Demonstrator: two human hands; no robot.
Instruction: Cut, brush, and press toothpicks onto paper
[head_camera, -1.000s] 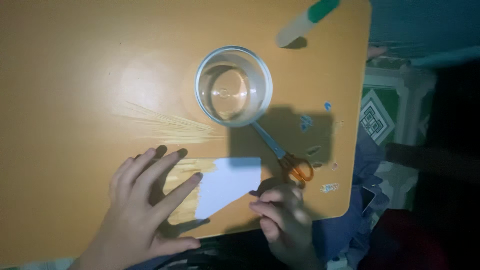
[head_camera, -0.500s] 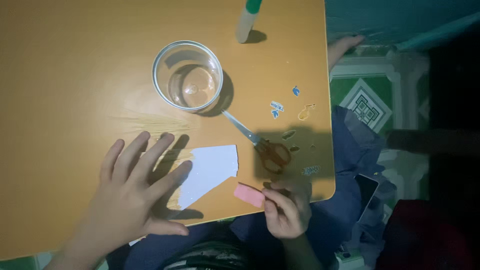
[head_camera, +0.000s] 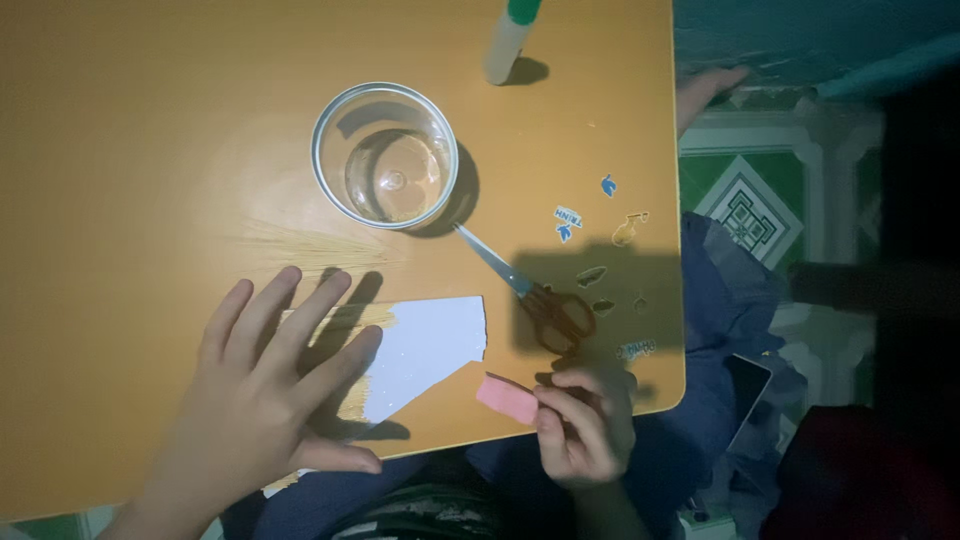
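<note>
Pink eraser-like block sits pinched in our right hand at the near edge of the wooden table, while our left hand lies flat, fingers spread and holding nothing, on the white paper. We judge the paper is being steadied; next, the block must meet it squarely, clear of the scissors and glass cup.
</note>
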